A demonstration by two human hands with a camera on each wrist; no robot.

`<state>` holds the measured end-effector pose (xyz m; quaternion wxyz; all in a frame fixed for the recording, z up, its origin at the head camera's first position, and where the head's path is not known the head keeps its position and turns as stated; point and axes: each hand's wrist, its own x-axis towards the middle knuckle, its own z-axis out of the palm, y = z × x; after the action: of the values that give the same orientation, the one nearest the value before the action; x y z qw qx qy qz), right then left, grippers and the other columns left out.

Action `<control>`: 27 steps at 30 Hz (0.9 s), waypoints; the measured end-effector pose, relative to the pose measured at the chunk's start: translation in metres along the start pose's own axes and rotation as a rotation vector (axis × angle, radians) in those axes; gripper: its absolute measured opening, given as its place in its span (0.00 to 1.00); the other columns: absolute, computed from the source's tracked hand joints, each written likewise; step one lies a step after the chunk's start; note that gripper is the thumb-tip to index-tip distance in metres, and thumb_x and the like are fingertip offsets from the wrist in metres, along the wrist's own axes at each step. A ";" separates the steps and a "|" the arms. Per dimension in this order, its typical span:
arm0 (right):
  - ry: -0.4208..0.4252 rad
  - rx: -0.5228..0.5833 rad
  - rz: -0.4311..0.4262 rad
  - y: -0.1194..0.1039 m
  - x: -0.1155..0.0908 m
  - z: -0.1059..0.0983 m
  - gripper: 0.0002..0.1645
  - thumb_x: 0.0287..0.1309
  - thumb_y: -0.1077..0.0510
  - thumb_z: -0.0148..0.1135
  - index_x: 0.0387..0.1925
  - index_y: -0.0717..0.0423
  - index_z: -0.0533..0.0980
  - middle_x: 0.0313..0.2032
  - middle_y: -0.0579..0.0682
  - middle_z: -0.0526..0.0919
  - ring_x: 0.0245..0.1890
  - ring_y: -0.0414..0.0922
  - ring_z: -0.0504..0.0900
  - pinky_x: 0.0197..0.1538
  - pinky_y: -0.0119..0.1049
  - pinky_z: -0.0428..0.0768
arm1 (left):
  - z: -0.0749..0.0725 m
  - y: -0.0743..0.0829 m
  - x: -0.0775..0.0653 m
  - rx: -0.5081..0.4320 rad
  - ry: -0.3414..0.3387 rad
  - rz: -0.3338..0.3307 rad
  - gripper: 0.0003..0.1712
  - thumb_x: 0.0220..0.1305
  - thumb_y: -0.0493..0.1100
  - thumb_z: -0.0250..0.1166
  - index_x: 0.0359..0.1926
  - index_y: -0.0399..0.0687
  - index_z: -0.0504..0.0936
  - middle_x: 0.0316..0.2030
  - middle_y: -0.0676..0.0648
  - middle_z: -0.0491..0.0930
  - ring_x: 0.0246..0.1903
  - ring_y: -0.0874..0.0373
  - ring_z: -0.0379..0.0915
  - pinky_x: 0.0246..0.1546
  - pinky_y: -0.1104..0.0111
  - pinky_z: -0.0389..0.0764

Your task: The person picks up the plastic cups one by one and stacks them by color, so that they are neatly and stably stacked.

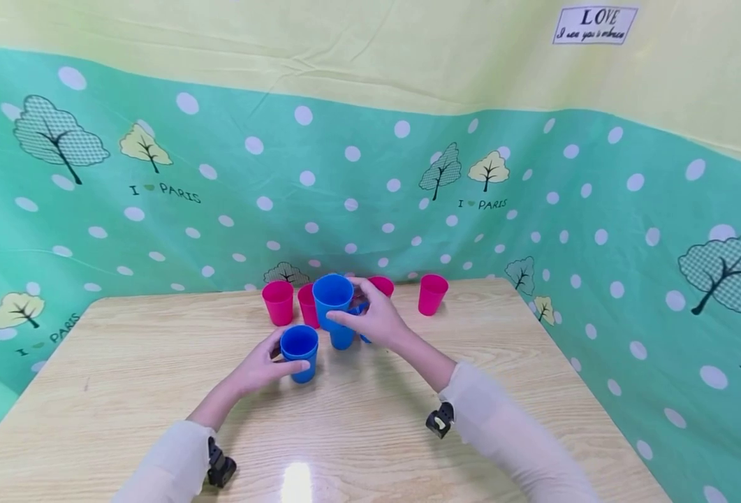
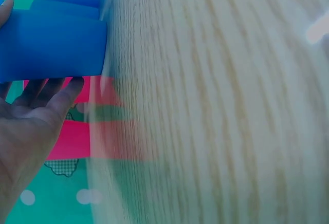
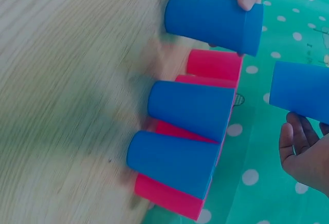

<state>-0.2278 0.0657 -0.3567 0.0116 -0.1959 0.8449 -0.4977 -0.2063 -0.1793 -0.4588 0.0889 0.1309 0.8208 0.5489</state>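
My left hand [image 1: 260, 367] grips a blue cup [image 1: 304, 370] from its left side, thumb across the near face. The cup stands upright, with a line running round it just below the rim. Further right and higher, my right hand [image 1: 376, 314] holds another blue cup [image 1: 331, 299], raised above the tabletop. Below that raised cup, a blue cup [image 1: 342, 340] stands on the table, partly covered by it. One more blue cup [image 3: 172, 163] stands beside that one in the right wrist view; in the head view my right hand hides most of it.
Several pink cups line the back of the wooden table [image 1: 156, 363]: one pink cup [image 1: 279, 304] at the left, another [image 1: 433, 295] apart at the right, others partly hidden between. A green dotted curtain [image 1: 232, 175] hangs right behind the table and along its right side.
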 end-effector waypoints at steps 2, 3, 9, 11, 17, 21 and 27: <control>-0.005 0.000 0.000 -0.001 0.001 0.003 0.41 0.49 0.42 0.68 0.63 0.45 0.63 0.51 0.46 0.77 0.50 0.45 0.76 0.46 0.37 0.80 | 0.000 0.000 0.000 0.003 -0.002 -0.005 0.42 0.53 0.52 0.69 0.66 0.54 0.60 0.62 0.43 0.67 0.64 0.40 0.60 0.60 0.46 0.69; -0.010 0.004 -0.004 -0.002 0.001 0.005 0.41 0.49 0.41 0.68 0.62 0.45 0.64 0.51 0.46 0.77 0.50 0.44 0.76 0.46 0.37 0.80 | 0.000 0.000 0.001 0.000 -0.001 -0.010 0.42 0.53 0.52 0.69 0.66 0.54 0.60 0.62 0.43 0.67 0.64 0.40 0.60 0.60 0.46 0.68; -0.051 0.039 -0.029 -0.007 0.003 0.014 0.38 0.49 0.43 0.68 0.61 0.43 0.65 0.50 0.45 0.77 0.49 0.43 0.76 0.44 0.35 0.80 | -0.001 0.000 0.000 0.013 -0.008 -0.022 0.44 0.54 0.53 0.68 0.68 0.51 0.58 0.64 0.40 0.65 0.64 0.38 0.59 0.60 0.46 0.68; -0.061 0.037 -0.035 -0.009 0.002 0.017 0.38 0.50 0.43 0.68 0.61 0.44 0.64 0.50 0.45 0.77 0.48 0.43 0.76 0.44 0.34 0.79 | -0.002 -0.001 0.000 0.019 -0.011 -0.019 0.44 0.55 0.53 0.68 0.68 0.50 0.57 0.64 0.39 0.64 0.64 0.37 0.59 0.59 0.45 0.69; -0.078 0.040 -0.040 -0.014 0.000 0.023 0.38 0.51 0.44 0.67 0.62 0.44 0.63 0.50 0.44 0.76 0.48 0.43 0.75 0.44 0.34 0.79 | -0.001 -0.001 0.001 0.005 -0.011 -0.031 0.46 0.54 0.53 0.68 0.69 0.54 0.56 0.65 0.40 0.63 0.65 0.37 0.58 0.60 0.45 0.69; -0.095 0.056 -0.046 -0.016 0.000 0.026 0.37 0.51 0.44 0.67 0.61 0.44 0.64 0.50 0.44 0.77 0.48 0.43 0.76 0.44 0.34 0.78 | -0.001 0.002 0.000 -0.006 -0.008 -0.036 0.45 0.54 0.53 0.69 0.68 0.57 0.57 0.65 0.42 0.63 0.65 0.38 0.58 0.61 0.44 0.66; -0.110 0.067 -0.061 -0.011 0.001 0.034 0.37 0.50 0.44 0.68 0.61 0.44 0.65 0.47 0.43 0.77 0.46 0.41 0.76 0.42 0.30 0.79 | -0.001 0.002 -0.001 0.003 -0.015 0.005 0.42 0.54 0.53 0.68 0.67 0.57 0.58 0.65 0.42 0.65 0.65 0.39 0.60 0.63 0.44 0.64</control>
<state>-0.2179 0.0323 -0.3642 0.0493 -0.2478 0.8196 -0.5143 -0.2055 -0.1794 -0.4564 0.0936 0.1370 0.8206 0.5469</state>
